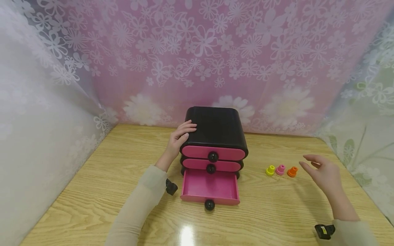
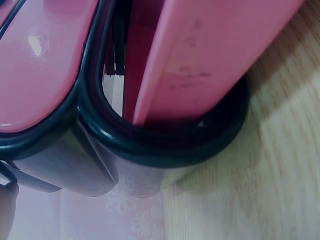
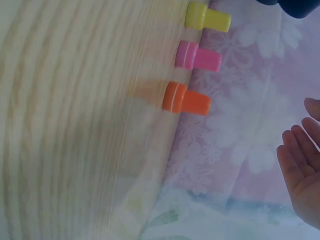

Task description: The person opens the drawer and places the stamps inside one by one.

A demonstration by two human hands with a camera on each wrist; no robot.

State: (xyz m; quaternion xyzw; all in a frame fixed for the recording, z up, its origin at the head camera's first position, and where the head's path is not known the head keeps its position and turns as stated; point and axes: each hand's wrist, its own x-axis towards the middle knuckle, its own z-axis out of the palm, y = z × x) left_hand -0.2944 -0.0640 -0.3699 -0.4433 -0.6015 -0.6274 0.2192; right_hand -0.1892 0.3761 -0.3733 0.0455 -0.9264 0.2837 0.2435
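A black cabinet (image 1: 215,126) with pink drawers stands on the table, its bottom drawer (image 1: 210,186) pulled out and bare inside. My left hand (image 1: 181,135) rests on the cabinet's upper left edge, fingers laid over the top. Its wrist view shows the side of the pulled-out drawer (image 2: 200,65) in its black frame. To the right, my right hand (image 1: 324,172) hovers with nothing between thumb and fingers. Closest to it is an orange stepped peg (image 1: 292,172), in line with a pink peg (image 1: 280,169) and a yellow peg (image 1: 270,170), all upright.
Two upper drawers (image 1: 197,152) with round black knobs are closed. The wooden table (image 1: 138,150) meets a pink floral curtain (image 1: 172,68) behind the cabinet. Pale floral cloth (image 1: 46,119) hangs at the left side, with more at the right.
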